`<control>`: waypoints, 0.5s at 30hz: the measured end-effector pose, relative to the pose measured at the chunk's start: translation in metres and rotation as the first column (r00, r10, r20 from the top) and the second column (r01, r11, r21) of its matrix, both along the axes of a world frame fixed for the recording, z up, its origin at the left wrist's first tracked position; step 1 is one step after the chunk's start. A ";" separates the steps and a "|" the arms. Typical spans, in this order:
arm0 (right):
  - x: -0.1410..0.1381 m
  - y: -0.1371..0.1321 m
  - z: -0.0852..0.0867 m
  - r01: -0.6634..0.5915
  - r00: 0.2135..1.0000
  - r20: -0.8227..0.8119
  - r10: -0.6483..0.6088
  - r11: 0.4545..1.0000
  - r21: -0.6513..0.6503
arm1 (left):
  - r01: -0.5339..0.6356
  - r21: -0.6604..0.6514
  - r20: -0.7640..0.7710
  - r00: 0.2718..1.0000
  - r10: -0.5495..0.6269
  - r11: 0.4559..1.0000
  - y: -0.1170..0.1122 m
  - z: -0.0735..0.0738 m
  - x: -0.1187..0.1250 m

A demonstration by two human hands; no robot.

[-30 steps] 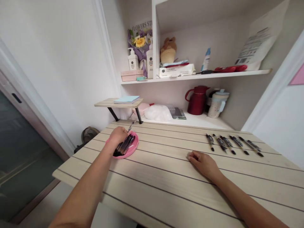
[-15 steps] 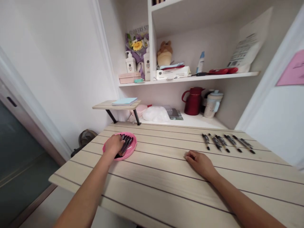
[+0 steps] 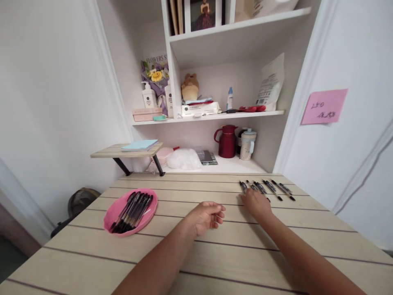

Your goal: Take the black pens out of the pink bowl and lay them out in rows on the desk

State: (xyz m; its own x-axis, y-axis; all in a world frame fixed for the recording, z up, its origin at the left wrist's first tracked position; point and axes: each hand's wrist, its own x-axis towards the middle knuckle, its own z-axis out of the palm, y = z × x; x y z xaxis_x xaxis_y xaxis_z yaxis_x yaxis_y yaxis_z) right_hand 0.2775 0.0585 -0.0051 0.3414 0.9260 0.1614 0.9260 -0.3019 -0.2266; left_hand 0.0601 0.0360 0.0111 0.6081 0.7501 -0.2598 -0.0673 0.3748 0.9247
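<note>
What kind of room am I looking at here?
Probably a home study or bedroom corner: a slatted desk faces shelves holding a plush toy, a bouquet and a red jug.

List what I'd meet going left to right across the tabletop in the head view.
Pink dish of pens, left hand, right hand, rightmost pens of the row.

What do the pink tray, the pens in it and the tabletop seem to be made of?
Pink tray: probably smooth plastic, evenly coloured with a thin raised rim. Pens: likely plastic, perhaps glossy; their dark barrels show pale streaks, though some may be printing. Tabletop: wood or wood-look laminate, fairly matte, pale with dark parallel lines.
</note>
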 end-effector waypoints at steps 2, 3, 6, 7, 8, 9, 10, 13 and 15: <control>0.002 0.003 0.001 0.002 0.999 -0.038 -0.003 1.000 -0.016 | 0.026 -0.042 0.056 0.998 -0.024 0.999 0.002 -0.008 0.009; 0.001 0.004 0.002 -0.002 0.999 -0.049 0.002 1.000 -0.017 | 0.016 -0.039 0.067 0.998 -0.013 0.999 0.003 -0.012 0.012; -0.012 0.000 0.002 -0.040 0.996 -0.084 0.040 0.999 -0.005 | -0.122 -0.013 0.109 0.987 0.122 0.993 0.007 -0.025 0.018; -0.020 -0.003 0.002 -0.064 0.993 -0.097 0.064 0.998 -0.001 | -0.185 -0.019 0.135 0.973 0.186 0.983 0.009 -0.028 0.020; -0.029 -0.007 0.001 -0.104 0.987 -0.122 0.104 0.995 0.006 | -0.240 -0.035 0.168 0.956 0.242 0.970 0.011 -0.031 0.021; -0.039 -0.012 0.000 -0.152 0.976 -0.152 0.153 0.988 0.015 | -0.279 -0.059 0.203 0.937 0.285 0.959 0.013 -0.033 0.022; -0.049 -0.018 -0.001 -0.220 0.955 -0.197 0.221 0.975 0.030 | -0.296 -0.086 0.236 0.922 0.308 0.951 0.016 -0.034 0.022; -0.064 -0.027 -0.005 -0.453 0.777 -0.406 0.481 0.875 0.170 | -0.271 -0.163 0.314 0.897 0.311 0.948 0.023 -0.035 0.021; -0.056 -0.023 -0.004 -0.464 0.752 -0.424 0.505 0.862 0.203 | -0.246 -0.207 0.341 0.889 0.306 0.947 0.026 -0.034 0.018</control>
State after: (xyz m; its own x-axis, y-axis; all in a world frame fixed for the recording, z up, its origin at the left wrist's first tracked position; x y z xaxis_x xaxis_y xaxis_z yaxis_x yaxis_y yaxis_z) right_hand 0.2211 0.0357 -0.0090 -0.0978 0.9778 0.1856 0.7307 0.1971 -0.6537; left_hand 0.0782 0.0622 -0.0228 0.4560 0.8704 -0.1856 -0.5094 0.4263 0.7475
